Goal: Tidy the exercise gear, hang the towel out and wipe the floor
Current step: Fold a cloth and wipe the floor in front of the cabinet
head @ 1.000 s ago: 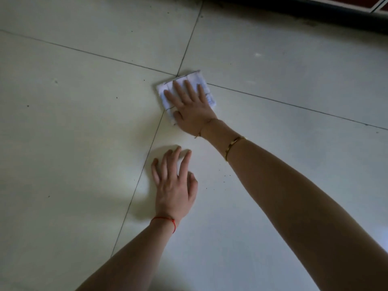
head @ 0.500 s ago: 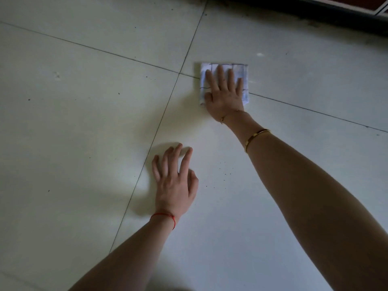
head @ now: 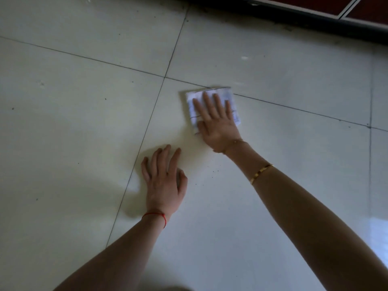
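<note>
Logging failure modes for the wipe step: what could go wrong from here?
1. The right hand presses the folded cloth with flat fingers, no grip; it could slide out or unfold.
2. Dark specks near the left hand lie off the cloth and might get missed.

1. The right hand (head: 216, 120), flat on the folded cloth (head: 212, 108), slides it nearer across the floor (head: 294, 175).
2. The cloth now lies mostly on the near side of the tile seam (head: 294, 108), closer to the left hand (head: 164, 181).
</note>
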